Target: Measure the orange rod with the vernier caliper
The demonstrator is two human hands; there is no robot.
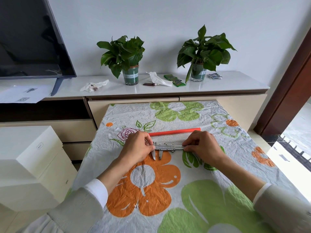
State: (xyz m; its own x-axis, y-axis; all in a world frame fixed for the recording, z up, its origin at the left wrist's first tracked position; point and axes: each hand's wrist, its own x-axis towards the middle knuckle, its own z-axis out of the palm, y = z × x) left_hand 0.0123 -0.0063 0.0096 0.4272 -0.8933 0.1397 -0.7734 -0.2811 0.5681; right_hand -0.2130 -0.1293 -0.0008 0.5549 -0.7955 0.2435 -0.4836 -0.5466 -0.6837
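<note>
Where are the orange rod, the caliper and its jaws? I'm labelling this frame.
orange rod (175, 131), head view, middle of its length.
caliper (168, 146), head view, on the scale bar between the hands.
caliper jaws, head view, pointing toward the person, slightly apart.

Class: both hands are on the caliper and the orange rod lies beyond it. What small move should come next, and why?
Probably lift the caliper toward the orange rod. The left hand and right hand hold its two ends, its jaws stand slightly apart with nothing between them, and the rod lies untouched on the tablecloth.
</note>
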